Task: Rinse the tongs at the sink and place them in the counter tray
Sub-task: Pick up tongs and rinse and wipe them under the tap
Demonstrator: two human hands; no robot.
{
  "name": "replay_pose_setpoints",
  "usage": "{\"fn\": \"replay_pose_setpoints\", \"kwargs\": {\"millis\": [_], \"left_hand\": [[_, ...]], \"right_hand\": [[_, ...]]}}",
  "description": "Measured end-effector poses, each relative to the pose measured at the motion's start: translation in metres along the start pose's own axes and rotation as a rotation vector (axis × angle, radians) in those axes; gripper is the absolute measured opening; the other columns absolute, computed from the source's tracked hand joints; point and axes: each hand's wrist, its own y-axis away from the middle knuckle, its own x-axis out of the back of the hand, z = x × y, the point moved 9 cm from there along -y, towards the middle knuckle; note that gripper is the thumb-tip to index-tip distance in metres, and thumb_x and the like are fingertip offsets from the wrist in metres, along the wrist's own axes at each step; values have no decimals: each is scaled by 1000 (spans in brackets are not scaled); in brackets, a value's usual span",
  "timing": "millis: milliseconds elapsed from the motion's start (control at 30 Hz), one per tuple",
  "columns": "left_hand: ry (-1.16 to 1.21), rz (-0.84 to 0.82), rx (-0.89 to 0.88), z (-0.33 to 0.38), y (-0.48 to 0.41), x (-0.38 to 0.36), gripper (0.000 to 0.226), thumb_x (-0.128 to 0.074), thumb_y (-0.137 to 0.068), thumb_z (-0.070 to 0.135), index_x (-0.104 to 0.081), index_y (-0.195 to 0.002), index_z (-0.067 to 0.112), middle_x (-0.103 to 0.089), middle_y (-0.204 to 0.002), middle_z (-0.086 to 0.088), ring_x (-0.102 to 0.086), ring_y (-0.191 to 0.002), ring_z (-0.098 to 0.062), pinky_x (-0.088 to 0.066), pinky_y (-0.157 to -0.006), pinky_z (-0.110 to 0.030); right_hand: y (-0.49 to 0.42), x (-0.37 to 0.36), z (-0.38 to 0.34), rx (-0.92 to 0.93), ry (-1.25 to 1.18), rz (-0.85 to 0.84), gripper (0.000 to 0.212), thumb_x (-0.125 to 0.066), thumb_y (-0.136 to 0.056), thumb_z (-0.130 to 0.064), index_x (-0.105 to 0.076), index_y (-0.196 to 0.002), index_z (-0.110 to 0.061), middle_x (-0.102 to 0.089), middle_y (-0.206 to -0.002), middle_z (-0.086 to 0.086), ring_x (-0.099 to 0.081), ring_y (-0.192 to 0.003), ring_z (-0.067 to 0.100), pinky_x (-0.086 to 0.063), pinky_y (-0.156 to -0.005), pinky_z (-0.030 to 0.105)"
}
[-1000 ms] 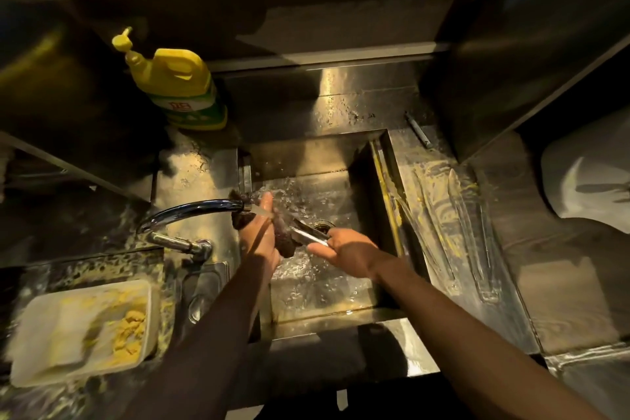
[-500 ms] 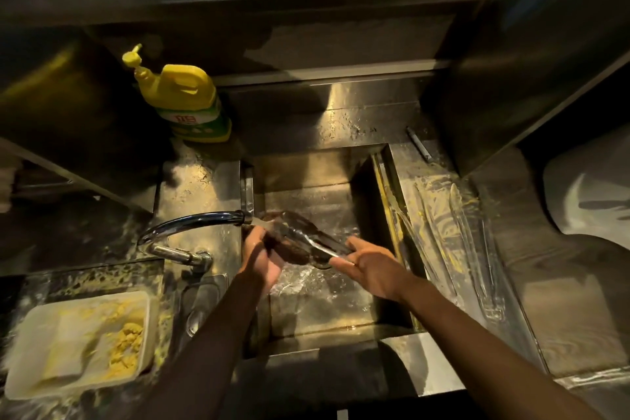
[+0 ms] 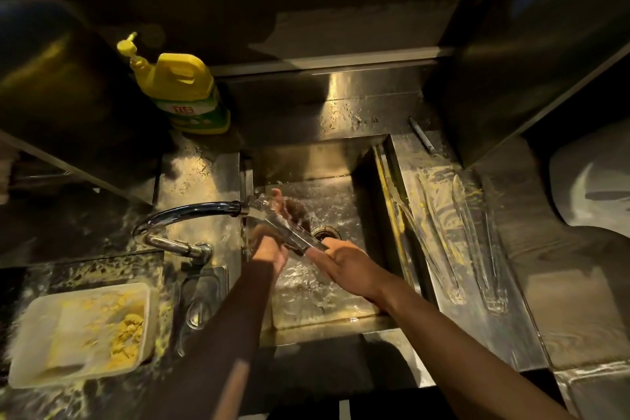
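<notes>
The tongs (image 3: 289,230) are over the sink (image 3: 306,160), in the middle of the frame. They lie slanted, with the working end up under the mouth of the faucet (image 3: 191,211), where water runs over it, and the handle end down to the lower right. The right hand (image 3: 344,266) holds this handle end, and its thumb and fingers are closed around the metal. The left hand (image 3: 271,249) is against the front part of the tongs, in the stream. It looks like it rubs them, but the water and the reflections hide its fingers, so I cannot tell if they close around the metal or only press on it. I judge the task is in its first half: the rinsing is going on and I cannot say if the tongs are clean already. The placing is not yet done. The counter tray (image 3: 518,341) is just to the right of the sink, smeared with yellow, and two other long utensils (image 3: 474,249) lie in it. What is left, I think, is to finish the rinse, take the tongs out of the water and carry them a short way to the right into this tray. At the upper left stands a yellow soap bottle (image 3: 184,92), and at the lower left a white container (image 3: 81,334) with yellow crumbs.
</notes>
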Motion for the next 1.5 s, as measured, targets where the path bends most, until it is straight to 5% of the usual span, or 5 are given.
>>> {"fn": "replay_pose_setpoints", "kwargs": {"millis": [67,200,400,767,1500], "left_hand": [[14,-95,-35,7,-1,-14,22,-43,-104,21,-49,-82,18,-61,-135,-6,-54,-66,-2,-48,-60,-11],[-203,-161,-259,37,-5,-6,82,-88,-45,64,-72,-99,4,-77,-86,-4,-73,-74,-18,-61,-68,-35],[-39,-55,-158,18,-6,2,26,-49,-100,8,-59,-77,8,-63,-53,0,-53,-57,-19,-46,-39,-18],[339,-222,9,21,5,3,35,-40,-102,30,-64,-109,5,-65,-112,-21,-62,-102,-31,-48,-96,-49],[-266,12,-396,46,-6,7,36,-79,-75,47,-68,-91,17,-74,-87,-3,-71,-72,-18,-61,-63,-30]], "right_hand": [[1,3,4,-9,75,-5,61,-36,-96,-67,-68,-79,-18,-61,-127,4,-53,-122,11,-37,-101,33],[2,38,8,-12,194,-37,44,-49,-95,-61,-59,-105,-19,-60,-85,0,-58,-72,14,-47,-62,30],[-3,21,0,-10,158,-29,45,-49,-95,-62,-64,-97,-20,-67,-110,10,-66,-93,23,-53,-83,38],[10,53,37,-84,284,102,53,-42,-95,-65,-69,-89,-19,-59,-103,-7,-59,-84,9,-45,-78,25],[-16,44,23,-66,560,5,53,-39,-91,-74,-55,-82,-24,-61,-100,3,-59,-82,16,-50,-83,34]]}}
